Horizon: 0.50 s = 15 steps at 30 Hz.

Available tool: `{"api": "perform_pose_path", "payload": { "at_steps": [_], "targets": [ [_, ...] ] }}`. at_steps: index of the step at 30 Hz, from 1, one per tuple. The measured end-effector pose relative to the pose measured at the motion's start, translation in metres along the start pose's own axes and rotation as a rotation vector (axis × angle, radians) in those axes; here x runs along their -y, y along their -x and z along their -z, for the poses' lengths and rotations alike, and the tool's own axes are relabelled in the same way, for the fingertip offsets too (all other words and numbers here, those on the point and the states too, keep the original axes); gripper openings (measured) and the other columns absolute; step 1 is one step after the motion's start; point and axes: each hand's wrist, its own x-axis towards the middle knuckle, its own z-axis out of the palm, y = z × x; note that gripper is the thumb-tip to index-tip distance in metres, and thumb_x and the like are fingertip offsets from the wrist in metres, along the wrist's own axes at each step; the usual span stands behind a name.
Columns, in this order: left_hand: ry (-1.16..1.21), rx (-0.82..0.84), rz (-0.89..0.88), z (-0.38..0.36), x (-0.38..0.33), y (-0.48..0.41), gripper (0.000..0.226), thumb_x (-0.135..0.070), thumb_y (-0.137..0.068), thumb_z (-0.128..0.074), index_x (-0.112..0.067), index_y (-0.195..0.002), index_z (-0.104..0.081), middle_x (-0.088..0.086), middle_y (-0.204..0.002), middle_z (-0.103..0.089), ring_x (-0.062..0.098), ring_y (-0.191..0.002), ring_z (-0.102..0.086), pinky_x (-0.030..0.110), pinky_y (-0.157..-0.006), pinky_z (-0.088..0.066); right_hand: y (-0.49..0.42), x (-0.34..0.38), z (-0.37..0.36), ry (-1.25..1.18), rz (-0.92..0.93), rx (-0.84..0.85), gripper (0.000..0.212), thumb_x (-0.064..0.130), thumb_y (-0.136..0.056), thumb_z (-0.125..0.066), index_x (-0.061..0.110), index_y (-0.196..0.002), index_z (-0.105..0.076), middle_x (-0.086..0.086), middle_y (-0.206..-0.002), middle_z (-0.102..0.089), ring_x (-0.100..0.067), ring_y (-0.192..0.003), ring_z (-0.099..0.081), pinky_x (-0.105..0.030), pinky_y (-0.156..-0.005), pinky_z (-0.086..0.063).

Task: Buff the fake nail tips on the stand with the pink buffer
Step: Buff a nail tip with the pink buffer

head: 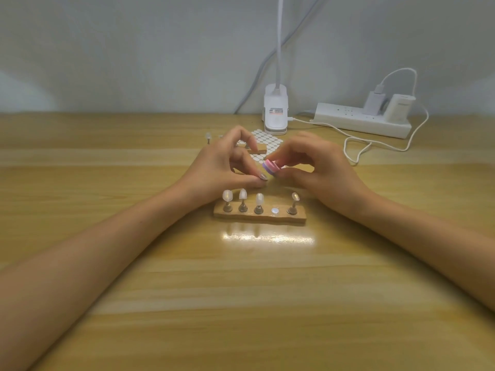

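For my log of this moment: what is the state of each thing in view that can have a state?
pink buffer, held in the right hand, off the table.
left hand, fingertips pinched beside the buffer; what they hold is hidden.
stand, four nail tips upright, fourth slot from the left empty.
power strip, two plugs in.

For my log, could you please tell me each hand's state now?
Left hand: fingers pinched, contents cannot be told.
Right hand: gripping the pink buffer.
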Motion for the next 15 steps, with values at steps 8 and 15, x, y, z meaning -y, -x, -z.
{"api": "perform_pose_path", "payload": {
  "at_steps": [8, 15],
  "targets": [
    [0.02, 0.045, 0.061, 0.0012, -0.0003, -0.001, 0.052, 0.0, -0.075, -0.083, -0.012, -0.118, -0.054, -0.001, -0.083, -0.072, 0.012, -0.089, -0.072, 0.022, -0.087, -0.055, 0.0016, 0.0024, 0.0019, -0.15, -0.074, -0.065, 0.034, 0.032, -0.078, -0.074, 0.005, -0.099, -0.072, -0.01, -0.096, -0.071, -0.015, -0.087, -0.073, -0.038, -0.087, -0.059],
    [0.078, 0.047, 0.096, 0.0009, -0.0029, 0.0015, 0.056, -0.005, -0.074, -0.086, -0.016, -0.12, -0.058, 0.003, -0.081, -0.077, 0.012, -0.087, -0.075, 0.022, -0.089, -0.055, 0.0008, -0.0031, 0.0039, -0.259, -0.169, -0.088, 0.018, 0.016, -0.082, -0.077, 0.01, -0.098, -0.071, -0.003, -0.084, -0.074, -0.012, -0.079, -0.072, -0.033, -0.081, -0.059]
  ]
}}
